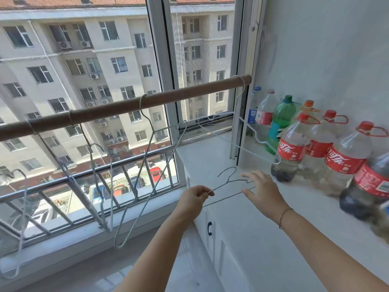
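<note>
A thin grey wire hanger [228, 182] lies just above the white cabinet top [263, 228], hook pointing away from me. My left hand [194, 198] pinches its left shoulder end between thumb and fingers. My right hand [262, 191] is beside the hanger's right side with fingers spread and straight; I cannot tell whether it touches the wire. A brown rod [126, 106] runs across the window with several wire hangers [147, 157] hung on it.
Several large plastic bottles [292, 144], most with red labels and dark liquid at the bottom, stand along the right wall on the cabinet top. The window frame [164, 66] and a metal railing [94, 182] lie ahead. A cabinet door handle [209, 227] is below my arms.
</note>
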### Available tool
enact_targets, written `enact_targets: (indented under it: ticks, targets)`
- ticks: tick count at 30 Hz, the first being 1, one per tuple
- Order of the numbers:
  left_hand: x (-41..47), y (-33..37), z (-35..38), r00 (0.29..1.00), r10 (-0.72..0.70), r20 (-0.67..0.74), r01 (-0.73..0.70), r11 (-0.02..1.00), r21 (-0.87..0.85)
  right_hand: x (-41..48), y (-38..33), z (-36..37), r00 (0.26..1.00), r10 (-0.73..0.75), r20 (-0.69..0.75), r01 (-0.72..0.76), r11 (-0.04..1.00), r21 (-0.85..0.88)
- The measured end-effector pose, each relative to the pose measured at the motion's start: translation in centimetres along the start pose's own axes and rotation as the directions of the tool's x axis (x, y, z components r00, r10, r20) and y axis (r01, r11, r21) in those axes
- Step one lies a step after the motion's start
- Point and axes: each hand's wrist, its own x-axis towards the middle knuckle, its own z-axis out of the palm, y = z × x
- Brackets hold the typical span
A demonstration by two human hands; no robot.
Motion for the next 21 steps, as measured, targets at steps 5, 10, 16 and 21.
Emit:
enact_targets:
  ticks: [5, 10, 16, 21]
  targets:
    - [0.3, 0.4, 0.2, 0.994, 0.108, -0.033, -0.104, 0.990, 0.098, -0.6, 1.1, -1.3, 0.999, -0.007, 0.044, 0.006, 1.000, 0.017]
    - [0.6, 0.7, 0.5, 0.957, 0.187, -0.223, -0.147, 0.972, 0.184, -2.7, -0.5, -2.9, 0.979, 0.078, 0.189, -0.133, 0.947, 0.294]
    - [-2.4, 4.6, 1.7, 0.839, 0.186, -0.511, -0.247, 0.968, -0.052, -4.3, -4.3, -3.1, 0.989, 0.132, 0.066, -0.147, 0.845, 0.515]
    - [-3.7, 9.9, 1.5, 0.975, 0.133, -0.178, -0.204, 0.853, -0.481, -2.2, -7.5, -5.4, 0.994, 0.087, -0.068, -0.039, 0.855, 0.517]
